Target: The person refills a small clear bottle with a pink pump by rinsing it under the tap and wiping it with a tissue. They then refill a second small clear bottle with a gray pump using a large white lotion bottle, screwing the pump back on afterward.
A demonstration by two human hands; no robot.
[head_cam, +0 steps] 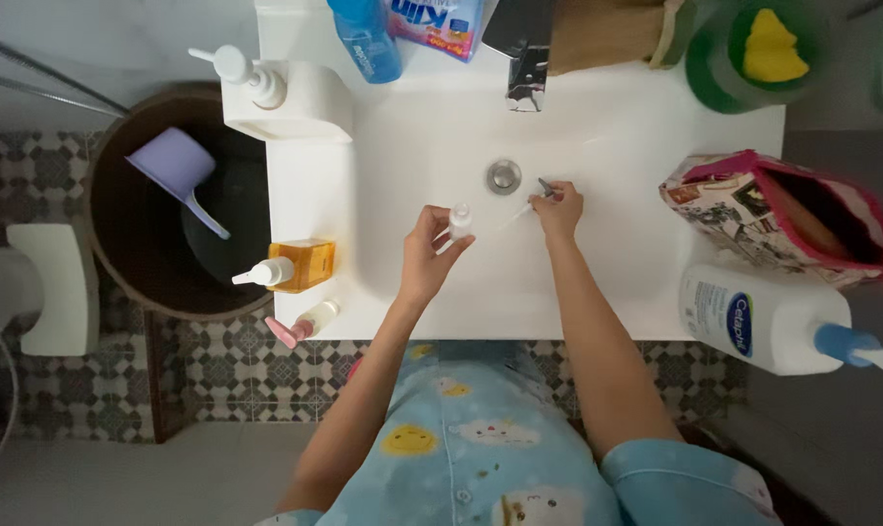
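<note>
Over the big white sink [617, 282], two bare arms reach out from pale blue sleeves. On the left, down on the patterned floor, sits a large brown bucket [120, 244] with a purple scoop [176, 168] inside it. Just left of that is a white stool [52, 287].

On the right sits a big white lotion bottle [758, 317] lying on its side, with a blue pump. Just behind it is a pink-edged pouch [753, 219] with pictures on it, and its mouth is open. Far at the back right is a green tub [743, 54] with something yellow in it. A blue bottle [366, 39] stands at the far edge, near the tap [526, 68].

On the left edge of the sink is a white pump bottle [252, 78] on a white box. Nearer is an orange spray bottle [291, 266] lying down, and a little bottle with a pink cap [303, 324] beside it.

The round silver drain [504, 176] is in the middle of the sink.

The left hand [427, 255] has its fingers wrapped around a small clear bottle [459, 222], held up over the basin near the drain. The right hand [558, 209] pinches a thin dropper [527, 206] between its fingertips, just right of the small bottle. The dropper's tip points toward the bottle, but they are not touching.
</note>
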